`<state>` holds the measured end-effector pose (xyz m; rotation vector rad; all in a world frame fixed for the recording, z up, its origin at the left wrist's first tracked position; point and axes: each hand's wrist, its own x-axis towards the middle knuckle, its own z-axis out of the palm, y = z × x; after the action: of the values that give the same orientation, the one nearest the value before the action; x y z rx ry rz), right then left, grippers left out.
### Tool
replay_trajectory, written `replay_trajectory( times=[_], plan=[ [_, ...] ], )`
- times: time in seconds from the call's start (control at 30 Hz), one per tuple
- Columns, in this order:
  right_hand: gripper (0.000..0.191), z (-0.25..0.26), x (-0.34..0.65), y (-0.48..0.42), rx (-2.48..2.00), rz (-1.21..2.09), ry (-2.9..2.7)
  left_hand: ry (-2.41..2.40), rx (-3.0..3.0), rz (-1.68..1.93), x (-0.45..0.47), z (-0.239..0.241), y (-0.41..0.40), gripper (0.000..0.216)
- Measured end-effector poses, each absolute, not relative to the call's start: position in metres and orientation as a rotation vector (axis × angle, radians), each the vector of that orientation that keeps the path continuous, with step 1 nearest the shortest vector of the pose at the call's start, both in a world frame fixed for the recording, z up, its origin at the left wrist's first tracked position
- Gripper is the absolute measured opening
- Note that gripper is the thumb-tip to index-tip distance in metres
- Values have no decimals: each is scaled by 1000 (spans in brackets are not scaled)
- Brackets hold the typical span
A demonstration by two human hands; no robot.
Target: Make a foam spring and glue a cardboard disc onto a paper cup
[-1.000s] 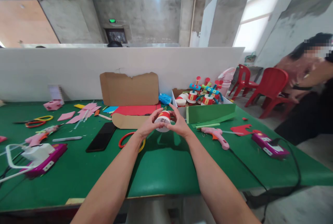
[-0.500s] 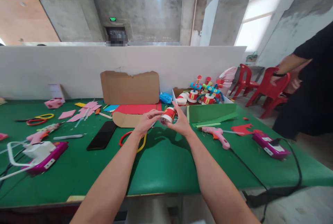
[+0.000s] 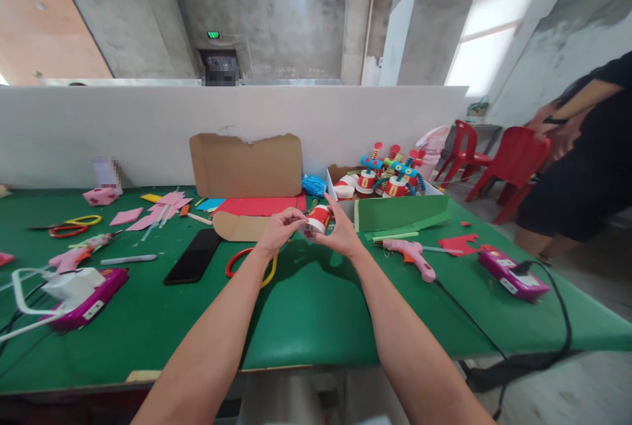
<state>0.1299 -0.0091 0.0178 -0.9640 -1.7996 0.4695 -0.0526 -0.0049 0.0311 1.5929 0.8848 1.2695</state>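
Note:
My right hand is curled round a small paper cup with a red wrap, thumb below and fingers behind it. The cup lies tilted above the table, its white base turned toward me and left. At the cup's left side, my left hand has its fingertips pinched together, close against the cup; what is between them is too small to make out. Scissors with red and yellow handles lie partly hidden under my left wrist.
A box of red-cup figures stands behind my right hand. A pink glue gun and purple power strip lie right. Left are a phone, pink paper and another glue gun. A person stands at right.
My left fingertips have drawn slightly left and down along the cup's edge. My right hand keeps its hold on the cup. The person at right has shifted, hands now drawn together.

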Motion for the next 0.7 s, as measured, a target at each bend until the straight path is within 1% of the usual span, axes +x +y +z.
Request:
replay_trajectory(
  times=[0.7],
  plan=[
    [94,17,130,-9,-951,478,-1806,847,1379,1258,-48,28,-3,29]
  ],
)
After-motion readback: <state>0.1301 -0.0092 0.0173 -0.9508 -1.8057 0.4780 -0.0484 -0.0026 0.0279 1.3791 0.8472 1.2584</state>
